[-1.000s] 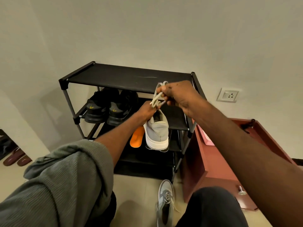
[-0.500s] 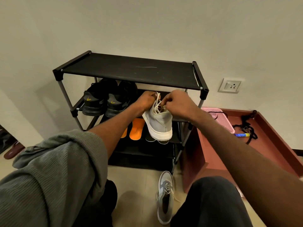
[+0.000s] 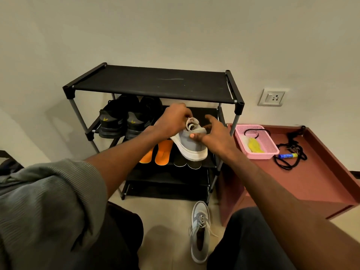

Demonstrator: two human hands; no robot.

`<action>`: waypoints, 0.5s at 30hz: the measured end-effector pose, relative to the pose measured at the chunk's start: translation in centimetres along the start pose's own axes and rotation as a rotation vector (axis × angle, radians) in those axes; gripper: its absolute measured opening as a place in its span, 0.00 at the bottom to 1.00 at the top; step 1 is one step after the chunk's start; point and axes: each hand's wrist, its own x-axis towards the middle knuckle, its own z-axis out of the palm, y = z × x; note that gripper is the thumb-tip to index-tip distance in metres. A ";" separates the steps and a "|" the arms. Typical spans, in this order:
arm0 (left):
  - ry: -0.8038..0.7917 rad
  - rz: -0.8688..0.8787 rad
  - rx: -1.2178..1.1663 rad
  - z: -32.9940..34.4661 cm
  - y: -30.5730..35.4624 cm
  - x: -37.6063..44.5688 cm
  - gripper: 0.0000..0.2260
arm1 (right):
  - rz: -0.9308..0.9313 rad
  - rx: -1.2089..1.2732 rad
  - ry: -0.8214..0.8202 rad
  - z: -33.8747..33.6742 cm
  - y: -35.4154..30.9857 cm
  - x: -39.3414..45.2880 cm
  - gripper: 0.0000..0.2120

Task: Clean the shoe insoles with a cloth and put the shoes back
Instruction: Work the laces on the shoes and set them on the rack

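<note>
Tilting with its toe downward, a grey sneaker (image 3: 191, 142) with a thick white sole is held in front of the middle shelf of a black shoe rack (image 3: 155, 84). Its upper is a plain grey fabric, the sole rim is clean and pale, and its off-white laces are bunched at the opening. The laces and collar are pinched by the curled fingers of the left hand (image 3: 173, 121). The right hand (image 3: 212, 133) is laid against the shoe's right side, with the thumb pressed on the grey upper and the fingers spread, only loosely bent behind the heel; whether those fingers touch the shoe cannot be told.

A matching grey sneaker (image 3: 199, 230) is seen on the floor tiles below, between the person's knees, lying lengthwise with its laces loose and its dark interior showing. On a lower shelf two orange insoles (image 3: 158, 152) are laid side by side, and beside them two dark insoles (image 3: 187, 162) with pale edges are partly hidden under the held shoe. A pair of black sneakers (image 3: 124, 119) with yellow marks on the heels is stood on the left of the middle shelf.

To the right of the rack, a reddish-brown tray-top table (image 3: 321, 182) carries a pink plastic basket (image 3: 255, 141) holding something yellow, a blue tube (image 3: 288, 156) and a tangled black cord (image 3: 292, 152). A wall socket (image 3: 271, 97) is set above it.
</note>
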 end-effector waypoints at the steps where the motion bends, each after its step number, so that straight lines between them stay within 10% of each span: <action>1: -0.067 0.064 0.097 -0.1 0.2 -0.2 0.08 | -0.003 0.002 0.007 0.0 0.0 0.3 0.42; 15: -0.172 -0.110 -0.372 -2.2 0.0 -2.3 0.10 | -0.069 0.123 0.032 0.6 1.5 0.7 0.23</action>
